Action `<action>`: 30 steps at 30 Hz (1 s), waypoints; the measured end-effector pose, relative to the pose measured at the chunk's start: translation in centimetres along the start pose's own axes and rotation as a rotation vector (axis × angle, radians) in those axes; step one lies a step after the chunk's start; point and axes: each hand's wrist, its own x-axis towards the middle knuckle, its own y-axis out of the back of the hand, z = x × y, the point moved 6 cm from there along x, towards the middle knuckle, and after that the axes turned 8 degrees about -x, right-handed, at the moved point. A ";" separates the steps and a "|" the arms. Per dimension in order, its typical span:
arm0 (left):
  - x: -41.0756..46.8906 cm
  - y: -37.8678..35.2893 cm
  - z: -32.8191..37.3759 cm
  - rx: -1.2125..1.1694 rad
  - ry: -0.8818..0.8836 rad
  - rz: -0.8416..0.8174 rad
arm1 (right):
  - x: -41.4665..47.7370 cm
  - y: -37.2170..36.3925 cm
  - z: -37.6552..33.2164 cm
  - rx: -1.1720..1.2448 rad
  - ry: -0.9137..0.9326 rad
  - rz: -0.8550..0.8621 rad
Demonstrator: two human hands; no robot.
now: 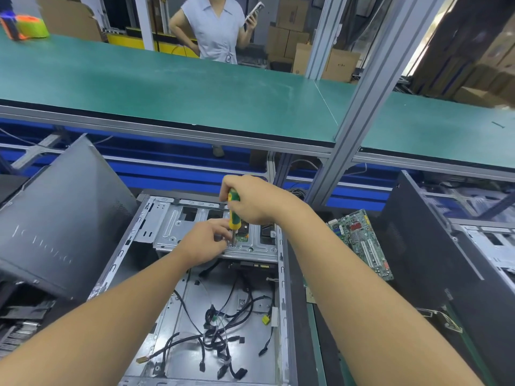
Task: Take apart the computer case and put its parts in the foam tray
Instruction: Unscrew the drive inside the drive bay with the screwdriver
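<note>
An open computer case (284, 302) lies flat in front of me, its side off. Loose black cables (223, 341) sprawl on its metal floor. At its far end sits a silver drive cage (178, 227). My right hand (256, 199) grips the green-and-yellow handle of a screwdriver (234, 215) held upright, tip down on the cage's front edge. My left hand (206, 243) pinches the screwdriver's shaft near the tip. The screw itself is hidden by my fingers. No foam tray is in view.
A dark side panel (64, 218) leans at the left. A green motherboard (362, 243) lies right of the case, beside another dark case (434, 274). A green-topped bench (167, 84) runs behind, with an aluminium post (359, 107). A person stands beyond it.
</note>
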 end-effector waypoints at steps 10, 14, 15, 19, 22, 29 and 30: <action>0.1 0.1 -0.1 0.028 0.024 0.016 | 0.2 0.0 0.4 -0.264 -0.187 0.189; 0.2 -0.1 -0.1 0.125 -0.015 -0.021 | 0.3 -0.3 0.6 -0.134 -0.140 0.127; 0.2 -0.2 0.0 0.153 -0.028 -0.054 | 0.2 -0.2 0.7 -0.099 -0.135 0.105; 0.0 -0.7 0.5 0.208 -0.098 -0.120 | -0.1 0.2 0.3 -0.090 -0.110 0.041; 0.0 -0.8 0.7 0.267 -0.144 -0.122 | -0.3 0.2 0.1 -0.103 -0.108 -0.018; 0.0 -1.0 0.7 0.317 -0.200 -0.103 | -0.3 0.0 0.7 -0.112 -0.176 0.027; 0.1 -0.9 0.6 0.317 -0.197 -0.104 | -0.3 0.1 0.8 -0.138 -0.203 0.051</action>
